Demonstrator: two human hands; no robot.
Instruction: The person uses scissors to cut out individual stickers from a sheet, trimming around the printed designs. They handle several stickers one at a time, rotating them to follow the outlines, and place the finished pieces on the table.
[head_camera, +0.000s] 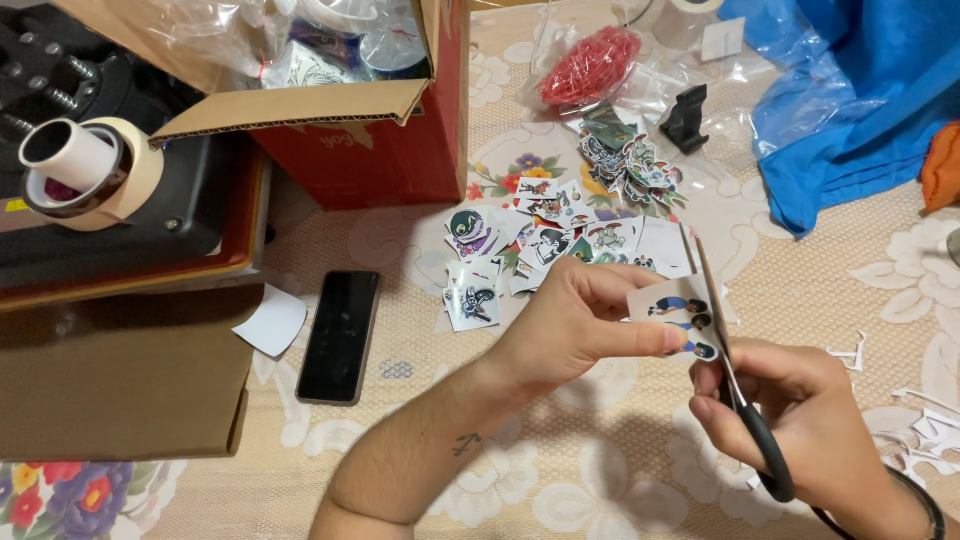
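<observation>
My left hand (575, 325) pinches a small printed sticker sheet (672, 312) with cartoon figures, held above the table. My right hand (800, 420) grips black-handled scissors (728, 365), whose blades stand against the sheet's right edge. Behind the hands, a scatter of cut cartoon stickers (545, 240) lies on the floral tablecloth (600, 480), with a second small heap (625, 160) further back.
A black phone (340, 335) lies face up left of my forearm. An open red cardboard box (360, 130), tape rolls (85, 170) on a black machine, a brown carton (120, 370), a bag of red bits (590, 65), blue cloth (860, 90) and white paper offcuts (920, 420) surround the spot.
</observation>
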